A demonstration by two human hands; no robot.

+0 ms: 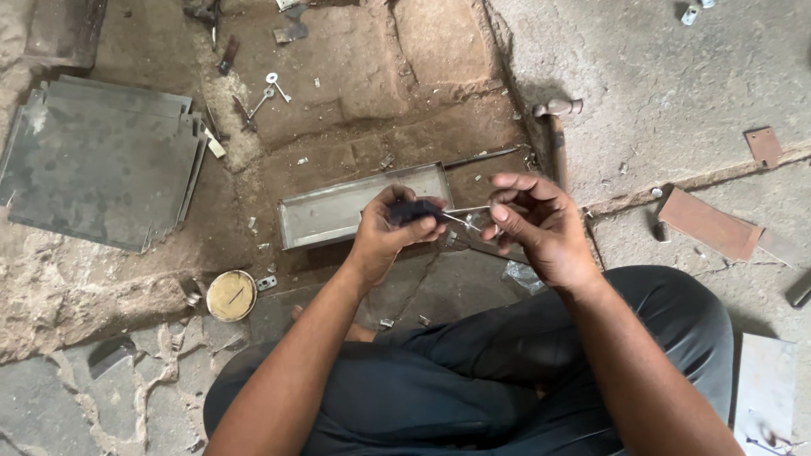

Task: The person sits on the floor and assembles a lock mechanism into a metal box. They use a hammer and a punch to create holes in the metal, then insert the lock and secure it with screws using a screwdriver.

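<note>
Both hands are raised over the tray (338,211): a dark-handled tool (414,210) is clenched in the left hand (384,232), its thin metal tip (465,218) pinched steady by the right hand (536,224).

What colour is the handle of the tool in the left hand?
Dark, near black; the handle sits gripped in the left hand. Head view, the only one.

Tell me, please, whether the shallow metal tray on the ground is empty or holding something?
Empty as far as visible: the metal tray shows bare grey bottom; the left hand hides its right end.
</note>
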